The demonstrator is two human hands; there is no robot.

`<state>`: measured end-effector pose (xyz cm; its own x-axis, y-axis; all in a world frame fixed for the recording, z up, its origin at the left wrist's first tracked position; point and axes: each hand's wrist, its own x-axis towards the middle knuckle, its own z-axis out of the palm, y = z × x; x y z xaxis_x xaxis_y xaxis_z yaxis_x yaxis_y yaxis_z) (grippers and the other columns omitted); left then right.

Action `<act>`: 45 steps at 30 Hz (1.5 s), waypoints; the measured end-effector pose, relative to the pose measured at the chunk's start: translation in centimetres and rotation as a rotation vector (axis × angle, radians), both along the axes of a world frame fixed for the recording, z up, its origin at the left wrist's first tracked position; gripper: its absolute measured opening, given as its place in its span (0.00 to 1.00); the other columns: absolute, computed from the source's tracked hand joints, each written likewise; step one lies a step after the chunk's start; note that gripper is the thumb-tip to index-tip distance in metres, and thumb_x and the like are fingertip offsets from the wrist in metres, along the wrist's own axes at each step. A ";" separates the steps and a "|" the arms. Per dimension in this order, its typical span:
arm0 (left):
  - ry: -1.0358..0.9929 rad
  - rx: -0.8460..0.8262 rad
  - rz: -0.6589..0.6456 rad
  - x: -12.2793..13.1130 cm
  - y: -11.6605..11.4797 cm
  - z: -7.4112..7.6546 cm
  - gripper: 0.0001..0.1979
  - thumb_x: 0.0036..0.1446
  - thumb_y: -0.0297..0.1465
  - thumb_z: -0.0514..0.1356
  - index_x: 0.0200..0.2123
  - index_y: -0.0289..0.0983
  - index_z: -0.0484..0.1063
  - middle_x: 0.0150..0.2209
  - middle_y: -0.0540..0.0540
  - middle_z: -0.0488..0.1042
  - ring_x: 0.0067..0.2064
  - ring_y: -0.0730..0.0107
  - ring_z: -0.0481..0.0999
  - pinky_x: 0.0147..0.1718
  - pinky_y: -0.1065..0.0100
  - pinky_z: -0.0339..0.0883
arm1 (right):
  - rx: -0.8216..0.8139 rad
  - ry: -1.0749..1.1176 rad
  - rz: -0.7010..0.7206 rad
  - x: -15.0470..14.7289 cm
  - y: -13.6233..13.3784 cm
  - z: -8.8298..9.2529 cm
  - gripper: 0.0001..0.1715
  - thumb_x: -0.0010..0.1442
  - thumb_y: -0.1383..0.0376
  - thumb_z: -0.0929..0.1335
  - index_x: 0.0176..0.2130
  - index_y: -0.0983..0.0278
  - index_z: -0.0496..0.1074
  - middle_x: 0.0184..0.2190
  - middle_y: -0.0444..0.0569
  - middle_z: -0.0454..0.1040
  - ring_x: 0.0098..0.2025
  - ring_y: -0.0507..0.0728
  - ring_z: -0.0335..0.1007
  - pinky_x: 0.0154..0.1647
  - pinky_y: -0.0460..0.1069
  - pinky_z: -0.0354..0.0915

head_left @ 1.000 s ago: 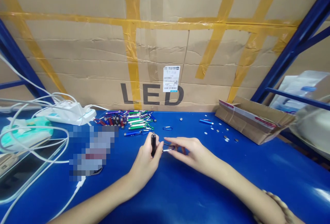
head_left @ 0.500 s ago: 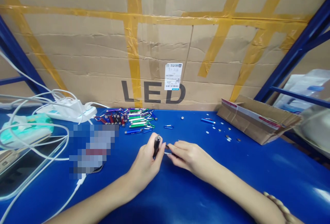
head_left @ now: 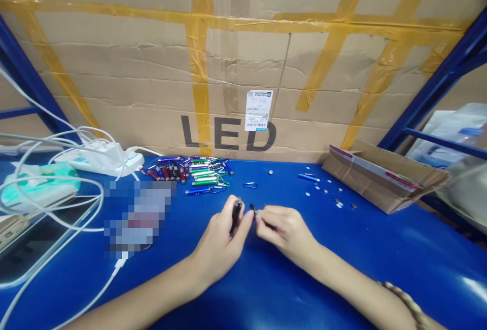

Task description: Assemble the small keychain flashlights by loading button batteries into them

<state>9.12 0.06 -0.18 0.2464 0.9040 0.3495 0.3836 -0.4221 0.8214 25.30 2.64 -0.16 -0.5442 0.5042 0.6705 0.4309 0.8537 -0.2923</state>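
Note:
A black metal tube [head_left: 236, 214] stands tilted in my left hand [head_left: 221, 241], whose fingers are wrapped round it. Just to the right, my right hand [head_left: 287, 228] pinches a small dark part with a shiny end [head_left: 254, 212], close to my left thumb tip; whether it touches the thumb is too small to tell. Beyond my hands lies a pile of coloured tubes with clips [head_left: 203, 175], green, blue, purple and red. A loose blue carabiner clip [head_left: 250, 185] rests on the blue table [head_left: 266, 289].
Small round discs [head_left: 338, 202] and a blue tube [head_left: 308, 177] lie at the right, near an open cardboard box [head_left: 380, 180]. White cables, a power strip [head_left: 99, 160] and a pixelated item [head_left: 140, 218] are at the left. A large carton [head_left: 152, 76] stands behind.
The silvery piece between my hands no longer shows; a small dark part now points up from my right fingertips. Both hands have shifted slightly right in the picture, as has the background.

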 end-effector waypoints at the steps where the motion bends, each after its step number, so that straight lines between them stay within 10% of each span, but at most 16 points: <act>1: 0.006 -0.041 -0.012 0.0 -0.2 0.2 0.10 0.62 0.34 0.46 0.28 0.41 0.50 0.20 0.58 0.54 0.20 0.77 0.53 0.21 0.73 0.49 | 0.007 0.024 -0.019 0.1 0.1 0.2 0.21 0.62 0.69 0.60 0.19 0.67 0.65 0.15 0.41 0.56 0.18 0.47 0.51 0.20 0.43 0.51; 13: -0.269 -0.299 -0.008 0.3 0.8 -0.2 0.15 0.58 0.41 0.51 0.26 0.40 0.50 0.21 0.58 0.51 0.23 0.77 0.52 0.22 0.73 0.48 | 0.299 -0.277 -0.153 0.8 0.7 0.2 0.14 0.63 0.68 0.60 0.42 0.71 0.72 0.32 0.54 0.74 0.32 0.55 0.70 0.33 0.48 0.66; 29: -0.232 -0.259 -0.060 -0.1 1.6 -0.9 0.08 0.59 0.32 0.49 0.28 0.40 0.51 0.23 0.57 0.54 0.25 0.76 0.56 0.25 0.73 0.52 | -0.175 -0.008 0.177 0.6 0.6 0.1 0.15 0.62 0.71 0.60 0.46 0.64 0.70 0.35 0.50 0.73 0.37 0.52 0.68 0.39 0.46 0.66; 35: -0.184 -0.217 -0.053 0.0 1.1 -0.3 0.08 0.60 0.32 0.47 0.29 0.40 0.50 0.23 0.57 0.52 0.23 0.77 0.53 0.22 0.73 0.50 | -0.400 0.081 0.022 0.1 0.3 0.6 0.11 0.61 0.67 0.62 0.43 0.65 0.70 0.31 0.47 0.75 0.31 0.50 0.71 0.33 0.44 0.68; 45: -0.064 -0.206 -0.094 -0.3 1.1 0.0 0.09 0.61 0.33 0.46 0.29 0.40 0.50 0.22 0.57 0.55 0.21 0.77 0.54 0.21 0.73 0.51 | -0.165 -0.072 0.012 0.8 0.6 -0.2 0.17 0.63 0.67 0.59 0.49 0.66 0.69 0.32 0.51 0.71 0.31 0.52 0.68 0.33 0.47 0.66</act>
